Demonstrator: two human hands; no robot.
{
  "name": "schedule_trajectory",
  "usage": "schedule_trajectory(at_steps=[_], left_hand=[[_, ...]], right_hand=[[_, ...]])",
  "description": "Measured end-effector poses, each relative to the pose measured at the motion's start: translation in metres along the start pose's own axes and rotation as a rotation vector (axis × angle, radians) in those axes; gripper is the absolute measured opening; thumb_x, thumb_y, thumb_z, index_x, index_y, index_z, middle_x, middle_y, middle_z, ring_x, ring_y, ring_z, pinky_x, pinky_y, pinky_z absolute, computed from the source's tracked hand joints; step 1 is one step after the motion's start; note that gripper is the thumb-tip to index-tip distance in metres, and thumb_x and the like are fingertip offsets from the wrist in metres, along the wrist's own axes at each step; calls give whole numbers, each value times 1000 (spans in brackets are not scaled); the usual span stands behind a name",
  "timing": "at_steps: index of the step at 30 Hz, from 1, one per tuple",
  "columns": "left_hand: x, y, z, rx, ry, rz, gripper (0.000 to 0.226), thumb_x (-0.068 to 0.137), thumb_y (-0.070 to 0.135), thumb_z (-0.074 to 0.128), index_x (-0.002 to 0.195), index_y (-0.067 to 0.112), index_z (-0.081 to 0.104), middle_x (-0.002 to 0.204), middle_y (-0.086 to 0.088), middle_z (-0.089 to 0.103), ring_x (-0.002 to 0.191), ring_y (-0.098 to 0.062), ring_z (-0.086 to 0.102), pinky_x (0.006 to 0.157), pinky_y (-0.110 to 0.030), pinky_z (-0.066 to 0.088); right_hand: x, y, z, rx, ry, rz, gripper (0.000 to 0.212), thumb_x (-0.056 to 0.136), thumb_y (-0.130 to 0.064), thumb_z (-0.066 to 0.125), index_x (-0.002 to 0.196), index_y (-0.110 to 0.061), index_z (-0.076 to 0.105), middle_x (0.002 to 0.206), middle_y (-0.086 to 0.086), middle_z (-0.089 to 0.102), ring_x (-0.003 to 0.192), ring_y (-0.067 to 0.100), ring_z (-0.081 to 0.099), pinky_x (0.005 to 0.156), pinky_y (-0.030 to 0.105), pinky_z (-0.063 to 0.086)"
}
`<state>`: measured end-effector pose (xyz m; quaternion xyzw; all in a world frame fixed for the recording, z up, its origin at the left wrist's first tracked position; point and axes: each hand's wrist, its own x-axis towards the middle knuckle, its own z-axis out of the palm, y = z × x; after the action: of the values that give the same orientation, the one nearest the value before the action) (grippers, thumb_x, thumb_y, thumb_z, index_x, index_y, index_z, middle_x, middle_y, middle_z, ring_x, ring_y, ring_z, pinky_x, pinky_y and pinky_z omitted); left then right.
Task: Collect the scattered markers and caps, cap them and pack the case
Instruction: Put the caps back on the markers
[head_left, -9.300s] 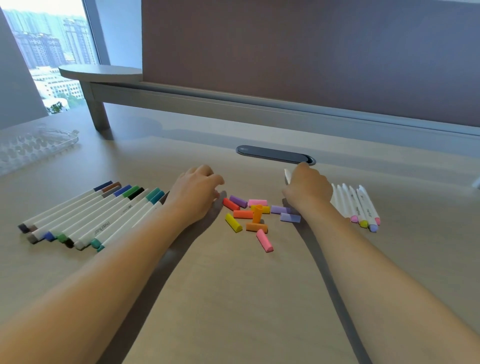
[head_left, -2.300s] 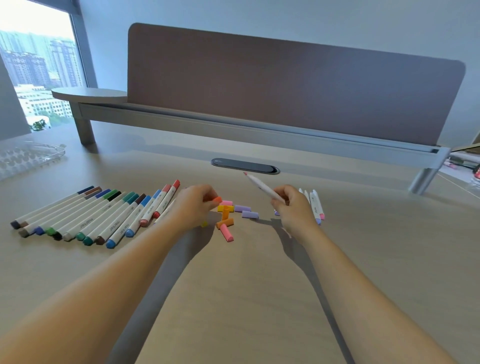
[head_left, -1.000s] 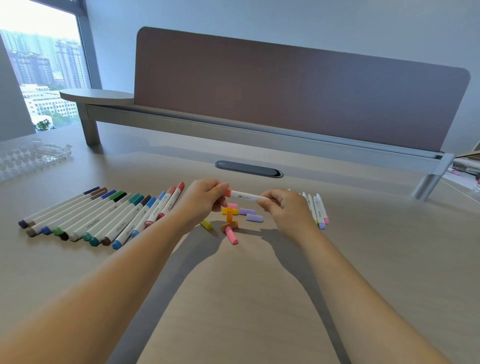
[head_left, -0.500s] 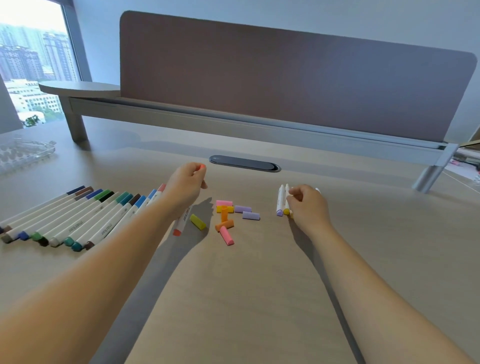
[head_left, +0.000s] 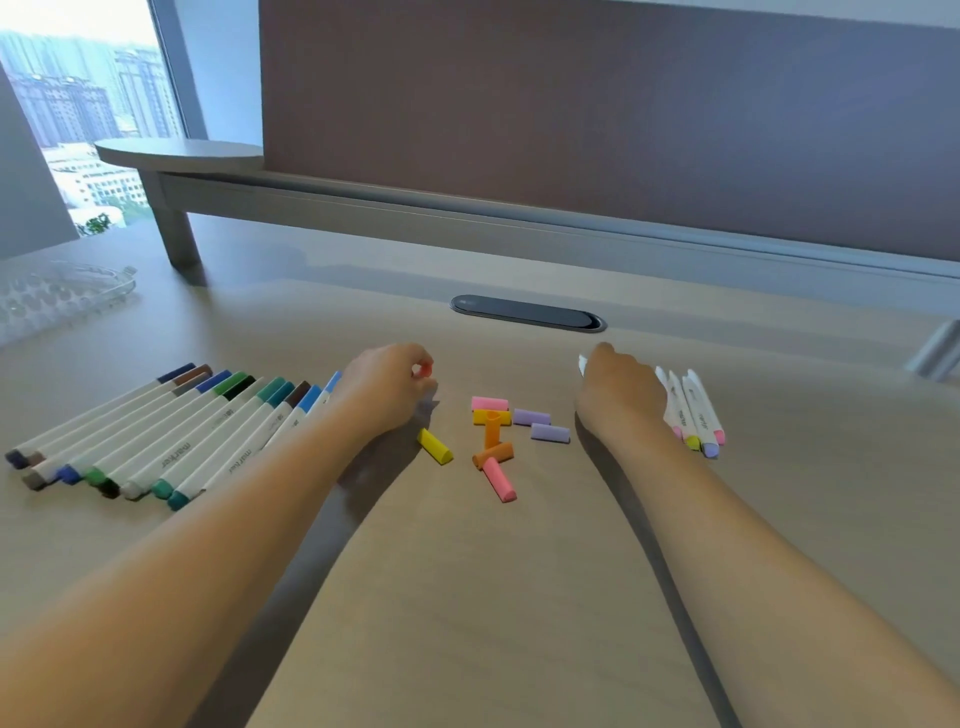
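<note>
Left hand (head_left: 387, 387) curling round coral-capped marker (head_left: 425, 370) at right end of capped marker row (head_left: 156, 441) lying on desk (head_left: 467, 597). Right hand (head_left: 621, 397) resting knuckles-up over white marker (head_left: 583, 364), fingers curled on it, beside uncapped pastel markers (head_left: 693, 410). Loose caps (head_left: 496, 434) sitting between hands: yellow, pink, orange, lilac. Clear case (head_left: 57, 293) lying far left.

Capped markers (head_left: 156, 441) are lying in a row on the desk (head_left: 467, 597) left of my left hand (head_left: 384, 387). Loose caps (head_left: 493, 431) are sitting between my hands, and more markers (head_left: 693, 410) are lying just right of my right hand (head_left: 621, 397). The case (head_left: 57, 296) is resting far left, behind the row.
</note>
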<state>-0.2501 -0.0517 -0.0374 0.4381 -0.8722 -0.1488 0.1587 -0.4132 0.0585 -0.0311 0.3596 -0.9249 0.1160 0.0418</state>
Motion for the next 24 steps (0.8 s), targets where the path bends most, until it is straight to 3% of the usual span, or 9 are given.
schedule_trajectory(at_steps=[4, 9, 12, 14, 18, 21, 24], left_hand=[[-6, -9, 1, 87, 21, 33, 30, 94, 20, 44, 122, 13, 52, 119, -9, 57, 110, -25, 53, 95, -33, 40], [-10, -10, 0, 127, 123, 92, 34, 94, 24, 45, 127, 17, 50, 127, -8, 47, 118, -25, 45, 101, -36, 38], [-13, 7, -4, 111, 118, 152, 33, 94, 24, 47, 126, 18, 52, 129, -6, 48, 119, -22, 46, 100, -32, 39], [-18, 23, -7, 45, 85, 192, 32, 94, 23, 46, 124, 17, 54, 127, -5, 50, 117, -21, 47, 97, -30, 40], [-28, 55, -4, -10, 9, 289, 29, 94, 24, 47, 120, 17, 57, 122, -3, 54, 111, -18, 49, 90, -25, 39], [-32, 71, 1, 62, -56, 332, 27, 94, 23, 48, 119, 20, 59, 122, -1, 55, 111, -19, 49, 92, -27, 41], [-29, 79, 9, 187, -123, 321, 30, 93, 22, 48, 122, 23, 57, 126, 0, 55, 113, -20, 50, 97, -31, 44]], right_hand=[[-4, -2, -5, 112, 16, -32, 25, 91, -6, 48, 116, -3, 49, 115, 15, 60, 104, 31, 58, 70, 30, 36], [-8, 6, -23, 810, -75, 124, 37, 86, -5, 54, 123, -9, 51, 114, 9, 56, 83, 27, 63, 51, 19, 49], [-13, 16, -32, 1062, -138, 184, 29, 88, -2, 52, 116, -6, 54, 115, 20, 59, 90, 35, 64, 78, 41, 57], [-22, 23, -37, 1133, -158, 169, 23, 89, 1, 49, 111, -3, 57, 101, 20, 60, 82, 34, 62, 77, 43, 54], [-36, 37, -39, 1174, -159, 153, 24, 89, 3, 43, 105, -3, 60, 77, 10, 58, 64, 24, 58, 57, 29, 53], [-44, 46, -35, 1207, -169, 170, 25, 90, 0, 44, 109, -4, 58, 84, 12, 59, 62, 19, 57, 43, 20, 51], [-49, 55, -28, 1283, -174, 197, 29, 90, 0, 43, 114, -3, 58, 93, 15, 58, 64, 19, 57, 43, 23, 51]])
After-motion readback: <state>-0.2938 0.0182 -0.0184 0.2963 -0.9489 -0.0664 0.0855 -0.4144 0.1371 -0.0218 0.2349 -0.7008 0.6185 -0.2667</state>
